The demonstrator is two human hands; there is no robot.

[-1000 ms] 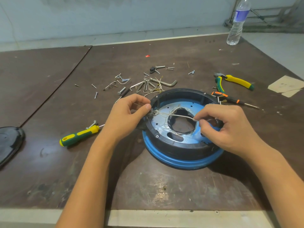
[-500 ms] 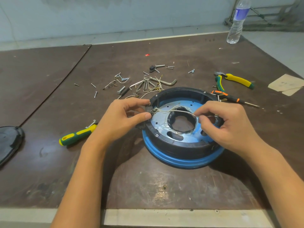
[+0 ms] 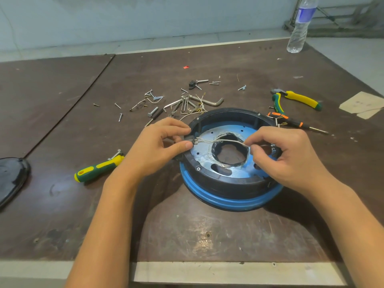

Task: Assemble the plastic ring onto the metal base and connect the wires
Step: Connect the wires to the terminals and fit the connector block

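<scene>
A black plastic ring (image 3: 220,181) sits on a round blue metal base (image 3: 232,201) in the middle of the table. Pale wires (image 3: 218,140) stretch across the base's central hole. My left hand (image 3: 158,150) pinches a small black connector (image 3: 189,138) at the ring's left rim, where the wires end. My right hand (image 3: 284,156) pinches the other end of the wires over the right side of the hole and covers part of the ring there.
Loose screws, hex keys (image 3: 209,100) and wire bits lie behind the base. Yellow-green pliers (image 3: 295,99) and an orange-black screwdriver (image 3: 291,121) lie at the right, a yellow-green screwdriver (image 3: 97,168) at the left. A water bottle (image 3: 299,28) stands far right; a black cover (image 3: 11,179) sits at the left edge.
The wires have been drawn straighter across the hole between my two hands. Both hands have shifted only slightly, keeping their pinches.
</scene>
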